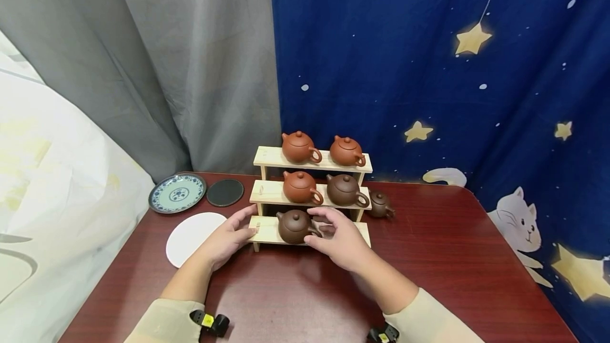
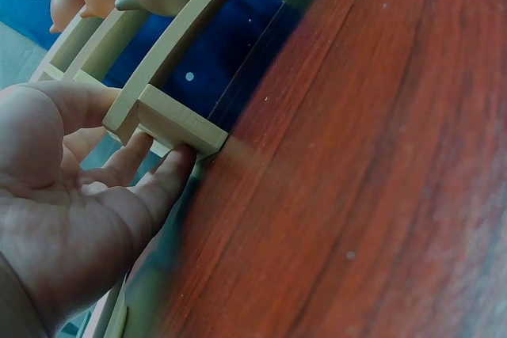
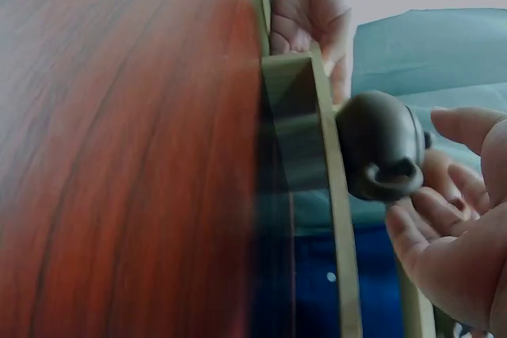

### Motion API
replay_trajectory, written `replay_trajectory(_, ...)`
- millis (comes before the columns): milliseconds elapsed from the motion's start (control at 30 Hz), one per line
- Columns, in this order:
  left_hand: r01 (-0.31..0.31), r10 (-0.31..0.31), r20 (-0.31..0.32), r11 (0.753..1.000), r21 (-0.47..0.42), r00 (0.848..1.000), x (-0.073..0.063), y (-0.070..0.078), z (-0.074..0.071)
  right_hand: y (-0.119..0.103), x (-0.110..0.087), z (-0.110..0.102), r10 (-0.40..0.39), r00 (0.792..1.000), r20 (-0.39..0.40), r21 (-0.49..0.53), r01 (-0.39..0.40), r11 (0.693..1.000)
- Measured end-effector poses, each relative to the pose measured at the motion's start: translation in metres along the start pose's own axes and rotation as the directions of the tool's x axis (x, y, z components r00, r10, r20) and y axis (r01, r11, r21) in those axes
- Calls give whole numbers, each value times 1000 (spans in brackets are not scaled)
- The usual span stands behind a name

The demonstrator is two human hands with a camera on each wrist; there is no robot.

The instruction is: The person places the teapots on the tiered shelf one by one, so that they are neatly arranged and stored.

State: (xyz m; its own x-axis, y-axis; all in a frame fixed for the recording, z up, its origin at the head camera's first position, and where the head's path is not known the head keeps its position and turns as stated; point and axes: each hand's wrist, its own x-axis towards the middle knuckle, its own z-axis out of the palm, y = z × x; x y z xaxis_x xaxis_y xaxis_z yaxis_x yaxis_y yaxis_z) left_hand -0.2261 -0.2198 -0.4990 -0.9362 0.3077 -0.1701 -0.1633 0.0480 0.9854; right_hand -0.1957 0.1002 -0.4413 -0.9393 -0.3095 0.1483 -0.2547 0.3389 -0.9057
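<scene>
A dark brown teapot point(image 1: 294, 226) sits upright on the lowest step of a three-tier wooden stand point(image 1: 360, 231), spout to the left and handle to the right. My left hand point(image 1: 233, 234) grips the left end of that step; in the left wrist view its thumb lies over the board point(image 2: 131, 108) and its fingertips are at the leg below. Around the teapot's handle side, my right hand point(image 1: 340, 237) has thumb and fingers spread. In the right wrist view the fingertips point(image 3: 402, 223) are right by the handle point(image 3: 394, 180), with none wrapped round it.
A red-brown teapot point(image 1: 299, 188) and a dark one point(image 1: 344, 190) occupy the middle step; two red-brown teapots point(image 1: 346, 151) stand on top. Another dark teapot point(image 1: 380, 204) is on the table right of the stand. Leftward lie a blue-patterned plate point(image 1: 164, 195), a black disc point(image 1: 225, 192) and a white disc point(image 1: 190, 234).
</scene>
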Motion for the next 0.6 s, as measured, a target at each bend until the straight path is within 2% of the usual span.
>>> replay_trajectory(100,-2,2,0,1000,0,1000,0,-1,-1,-2,-6,-14,-72,996,-52,28,73,997)
replay_trajectory(233,-1,1,3,1000,-3,1000,1,-2,-1,-1,-12,-37,-166,976,-143,30,172,985)
replay_trajectory(400,0,0,1,1000,-7,1000,0,-2,-1,5,-17,-67,-192,948,-253,21,204,979)
replay_trajectory(600,-5,5,2,1000,1,1000,1,-2,-1,15,-21,-98,-160,924,-348,17,177,984)
